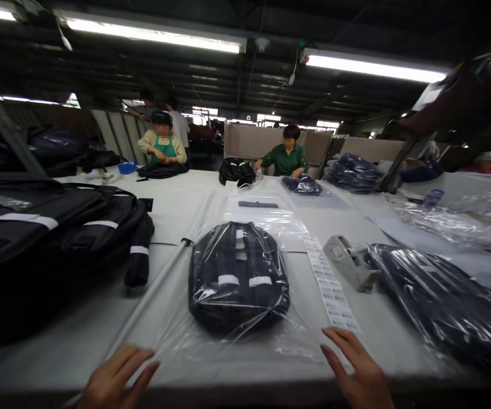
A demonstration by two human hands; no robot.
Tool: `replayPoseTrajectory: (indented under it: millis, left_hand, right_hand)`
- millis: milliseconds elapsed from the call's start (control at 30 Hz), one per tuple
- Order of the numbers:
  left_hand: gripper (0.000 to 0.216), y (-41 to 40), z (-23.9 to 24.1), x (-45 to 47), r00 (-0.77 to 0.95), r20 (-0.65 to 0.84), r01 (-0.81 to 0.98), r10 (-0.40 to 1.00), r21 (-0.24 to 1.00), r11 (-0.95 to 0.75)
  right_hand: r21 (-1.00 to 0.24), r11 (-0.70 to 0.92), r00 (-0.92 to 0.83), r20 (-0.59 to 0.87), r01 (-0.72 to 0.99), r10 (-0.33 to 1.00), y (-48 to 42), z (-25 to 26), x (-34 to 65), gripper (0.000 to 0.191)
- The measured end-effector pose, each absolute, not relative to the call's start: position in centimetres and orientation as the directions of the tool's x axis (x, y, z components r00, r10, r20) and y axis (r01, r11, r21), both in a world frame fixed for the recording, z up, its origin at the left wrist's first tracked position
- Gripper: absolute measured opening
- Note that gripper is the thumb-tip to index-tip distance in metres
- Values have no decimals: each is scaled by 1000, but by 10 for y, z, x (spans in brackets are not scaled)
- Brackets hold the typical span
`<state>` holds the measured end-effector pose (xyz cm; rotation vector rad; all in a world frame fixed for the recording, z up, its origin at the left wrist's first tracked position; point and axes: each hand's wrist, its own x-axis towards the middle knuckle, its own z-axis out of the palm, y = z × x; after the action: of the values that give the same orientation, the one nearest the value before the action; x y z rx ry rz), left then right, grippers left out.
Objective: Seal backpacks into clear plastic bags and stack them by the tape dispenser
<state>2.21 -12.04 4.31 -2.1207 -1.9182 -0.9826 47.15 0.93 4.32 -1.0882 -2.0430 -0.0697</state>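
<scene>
Bagging status, head view: one dark backpack lies inside its clear plastic bag, mouth end toward the near table edge and not visibly sealed.

Left hand rests flat, fingers spread and holding nothing, on the near left corner of the film; right hand likewise open, fingers touching the near right corner. Label strip and tape dispenser lie just right of the bag, untouched. Unbagged backpacks are stacked at left; a bagged one lies at right. Judgement: insertion done, closing and labelling remain.
</scene>
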Motion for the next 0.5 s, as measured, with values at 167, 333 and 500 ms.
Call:
replayPoseTrajectory:
  millis: [167, 333, 500]
  left_hand:
    - [24, -30, 101, 79, 623, 490, 696, 609, 7, -718]
    - [24, 29, 91, 103, 838, 238, 513, 490, -39, -858]
    - [30, 44, 50, 86, 856, 211, 480, 472, 16, -877]
  right_hand:
    - [-194, 872, -595, 663, 449, 454, 34, 90, 391, 19]
    - [-168, 908, -723, 558, 383, 408, 59, 71, 360, 14]
    - [-194, 941, -785, 520, 276, 337, 74, 29, 359, 15]
